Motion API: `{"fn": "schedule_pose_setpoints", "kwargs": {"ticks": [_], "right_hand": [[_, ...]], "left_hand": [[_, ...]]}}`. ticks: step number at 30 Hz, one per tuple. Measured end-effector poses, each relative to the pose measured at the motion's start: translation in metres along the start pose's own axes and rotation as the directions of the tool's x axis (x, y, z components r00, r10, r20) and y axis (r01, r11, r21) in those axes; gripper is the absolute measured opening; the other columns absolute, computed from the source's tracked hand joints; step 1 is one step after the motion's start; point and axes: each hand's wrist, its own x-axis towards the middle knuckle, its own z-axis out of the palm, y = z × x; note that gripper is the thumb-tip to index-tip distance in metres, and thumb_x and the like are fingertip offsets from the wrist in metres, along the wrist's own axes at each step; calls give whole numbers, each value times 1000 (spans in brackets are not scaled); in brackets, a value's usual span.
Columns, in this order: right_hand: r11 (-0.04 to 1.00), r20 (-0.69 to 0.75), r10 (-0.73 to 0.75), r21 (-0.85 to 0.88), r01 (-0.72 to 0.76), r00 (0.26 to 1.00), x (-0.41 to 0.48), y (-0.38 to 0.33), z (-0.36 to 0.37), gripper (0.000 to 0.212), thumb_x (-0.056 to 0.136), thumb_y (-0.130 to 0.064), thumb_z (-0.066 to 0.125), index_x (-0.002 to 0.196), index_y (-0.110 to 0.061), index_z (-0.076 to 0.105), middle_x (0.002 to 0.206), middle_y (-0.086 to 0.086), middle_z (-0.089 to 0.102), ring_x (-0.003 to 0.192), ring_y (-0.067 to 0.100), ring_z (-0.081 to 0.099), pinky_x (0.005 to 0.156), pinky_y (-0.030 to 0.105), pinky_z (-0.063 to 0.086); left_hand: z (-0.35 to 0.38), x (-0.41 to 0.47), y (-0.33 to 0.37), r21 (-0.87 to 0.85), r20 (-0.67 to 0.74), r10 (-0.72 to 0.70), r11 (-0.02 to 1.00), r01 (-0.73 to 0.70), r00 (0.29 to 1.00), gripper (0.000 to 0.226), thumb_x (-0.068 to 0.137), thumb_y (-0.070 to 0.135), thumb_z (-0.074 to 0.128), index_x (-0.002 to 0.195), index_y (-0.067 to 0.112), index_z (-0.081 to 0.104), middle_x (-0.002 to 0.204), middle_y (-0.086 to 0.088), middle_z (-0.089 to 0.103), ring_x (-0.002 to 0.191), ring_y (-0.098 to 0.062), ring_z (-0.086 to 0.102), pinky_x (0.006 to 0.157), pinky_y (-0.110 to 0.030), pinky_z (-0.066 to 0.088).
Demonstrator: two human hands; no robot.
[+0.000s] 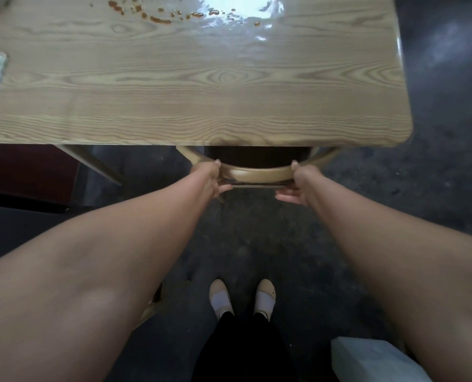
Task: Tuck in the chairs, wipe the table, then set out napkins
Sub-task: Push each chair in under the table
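Fingers [284, 198] curled round chair back [256, 174], left hand [211, 180], right hand [299, 186], both arms outstretched

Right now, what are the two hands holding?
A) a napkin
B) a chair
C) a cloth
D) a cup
B: the left hand and the right hand each grip the curved back of the chair, thumbs on top, just at the near edge of the table.
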Motion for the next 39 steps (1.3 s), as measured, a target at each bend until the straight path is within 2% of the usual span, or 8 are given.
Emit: {"fn": "schedule_pose_setpoints", "kwargs": {"ticks": [5,9,14,20,24,27,31,39], "right_hand": [[996,43,1,-91,3,999,-22,11,-10,41,101,-38,44,131,-11,43,114,17,64,85,28,70,56,39,58],[991,85,18,-132,-7,996,-55,22,-13,37,103,-33,40,128,-8,51,96,11,66,78,24,68,56,36,55],[976,138,0,-214,30,990,-100,41,-6,32,102,-29,44,122,-8,58,105,12,70,88,23,69,71,35,57],[956,211,9,-290,53,977,-147,72,17,25,101,-20,48,120,-6,58,109,14,70,99,25,68,93,38,54],[940,229,-6,-331,84,973,-173,98,45,23,101,-18,50,118,-7,58,109,14,70,101,25,68,95,40,53],[927,238,-1,-364,90,971,-189,124,72,20,99,-16,52,116,-9,59,105,13,71,97,25,68,93,40,54],[918,286,29,-388,88,958,-215,173,130,21,99,-15,50,117,-9,59,103,12,72,97,25,69,90,39,55],[904,300,112,-426,28,947,-266,273,250,26,100,-15,49,124,-11,58,109,11,72,103,23,68,96,38,52]], "left_hand": [[-12,-26,-2,59,25,46,997,-47,999,30,99,12,48,127,2,55,124,-18,63,116,-28,63,82,-34,57],[-37,-50,-16,93,89,71,992,-79,994,32,98,16,52,125,-1,55,124,-18,61,112,-30,64,87,-36,57],[-85,-72,-37,114,89,116,985,-126,989,17,97,18,54,87,5,61,92,-10,66,88,-25,68,81,-38,58],[-149,-94,-56,23,66,89,996,-91,994,24,99,16,49,116,0,55,92,-9,63,82,-22,65,67,-31,54],[-194,-114,-63,19,26,106,994,-107,994,32,100,17,47,126,-2,51,108,-13,62,98,-27,62,70,-30,51],[-233,-123,-70,39,6,114,993,-114,993,33,100,16,47,128,-1,51,122,-17,61,112,-31,63,76,-33,53],[-312,-121,-84,68,-23,120,991,-118,993,25,100,15,48,120,2,54,121,-16,64,108,-29,65,85,-35,53],[-474,-99,-110,113,-77,90,990,-81,993,26,98,18,51,118,3,59,112,-11,68,91,-20,69,75,-32,55]]}}
